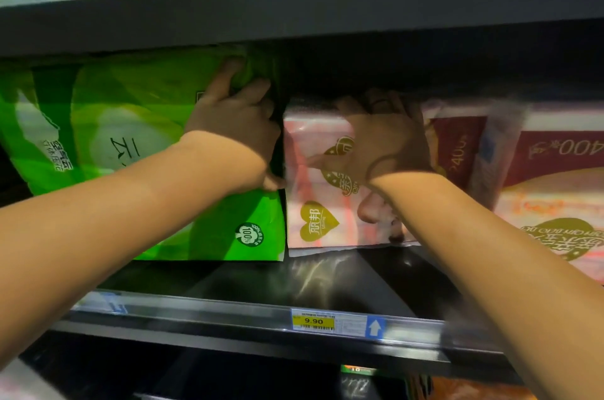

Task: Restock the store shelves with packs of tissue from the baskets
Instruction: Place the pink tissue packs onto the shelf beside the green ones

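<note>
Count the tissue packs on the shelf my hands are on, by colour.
Green: 1, the green pack gripped by the left hand; its far-left part may be another.
Pink: 3, the pink pack in the right hand, the middle pink pack and the far-right pink pack.
Total: 4

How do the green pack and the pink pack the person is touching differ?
The green pack is green with a round 100% badge; the pink pack is pink with gold hearts. The green pack stands taller, almost to the upper shelf; the pink pack is shorter. The left hand grips the green pack, the right hand the pink pack. Both stand side by side on one shelf.
</note>
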Motion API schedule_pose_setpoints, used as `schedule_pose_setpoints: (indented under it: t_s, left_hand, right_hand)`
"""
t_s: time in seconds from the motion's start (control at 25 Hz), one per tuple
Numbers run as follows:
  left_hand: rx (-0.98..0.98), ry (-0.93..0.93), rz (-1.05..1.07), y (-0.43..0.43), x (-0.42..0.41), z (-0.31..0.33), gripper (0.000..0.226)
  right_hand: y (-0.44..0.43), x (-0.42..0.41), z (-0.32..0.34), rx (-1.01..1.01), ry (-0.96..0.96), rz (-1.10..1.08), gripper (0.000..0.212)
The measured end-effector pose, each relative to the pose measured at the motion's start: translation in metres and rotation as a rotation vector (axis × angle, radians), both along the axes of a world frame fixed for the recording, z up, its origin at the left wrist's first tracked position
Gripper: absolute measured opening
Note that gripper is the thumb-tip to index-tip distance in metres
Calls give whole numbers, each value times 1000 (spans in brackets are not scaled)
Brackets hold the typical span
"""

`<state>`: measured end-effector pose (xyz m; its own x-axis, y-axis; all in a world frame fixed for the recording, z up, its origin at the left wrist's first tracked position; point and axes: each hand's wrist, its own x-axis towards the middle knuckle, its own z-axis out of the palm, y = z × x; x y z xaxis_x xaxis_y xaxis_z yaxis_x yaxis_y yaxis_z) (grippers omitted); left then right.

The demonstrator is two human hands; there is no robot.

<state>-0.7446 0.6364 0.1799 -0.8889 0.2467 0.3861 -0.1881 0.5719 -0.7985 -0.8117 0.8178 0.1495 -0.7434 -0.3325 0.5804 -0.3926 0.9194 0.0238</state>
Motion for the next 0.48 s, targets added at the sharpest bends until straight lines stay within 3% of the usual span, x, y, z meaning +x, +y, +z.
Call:
schedule_pose_setpoints:
  t_s: [0.12, 0.2, 0.36, 0.48]
  left_hand:
    - [68, -26, -41, 2, 5, -5, 75]
    - [144, 37, -171, 4, 12, -24, 69]
    - [289, 99, -488, 18, 10, -75, 35]
    - [340, 60, -535, 32, -4, -96, 34]
  right_hand:
    - [-6, -12, -7, 1, 112, -11, 85]
    - [-8, -15, -11, -8, 140, -2, 83]
    - [-2, -16, -23, -37, 186, 53, 84]
    - [8, -9, -37, 24, 81, 38, 83]
